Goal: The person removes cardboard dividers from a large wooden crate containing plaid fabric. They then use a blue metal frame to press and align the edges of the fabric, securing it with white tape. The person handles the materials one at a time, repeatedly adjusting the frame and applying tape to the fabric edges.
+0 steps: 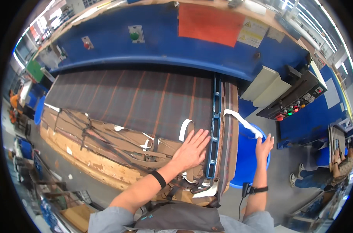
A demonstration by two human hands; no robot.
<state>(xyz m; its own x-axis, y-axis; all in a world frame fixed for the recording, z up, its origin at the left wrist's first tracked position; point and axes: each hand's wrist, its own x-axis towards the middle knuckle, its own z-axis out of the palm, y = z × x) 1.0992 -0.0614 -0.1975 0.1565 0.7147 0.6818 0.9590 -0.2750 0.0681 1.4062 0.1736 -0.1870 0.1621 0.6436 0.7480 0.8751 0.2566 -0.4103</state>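
Observation:
My left hand point(190, 152) lies flat with fingers stretched, at the near right edge of a dark plaid fabric point(145, 101) with orange lines. Just right of its fingertips, a long blue metal cutting die point(214, 136) rests lengthwise on the fabric stack. A white strip point(244, 123) reaches from beside the die out above a blue round bin point(244, 159). My right hand point(264, 149) is over the bin's right side, thumb and fingers apart, close to the strip's end. Whether it touches the strip is hard to see. A white curved scrap point(184, 130) sits by my left hand.
Tangled brown straps and offcuts point(118, 138) cover the wooden table edge point(91, 163) nearest me. A blue machine beam point(153, 46) spans the far side. A control box with lit buttons point(295, 106) juts in at right. Another person point(335, 171) works farther right.

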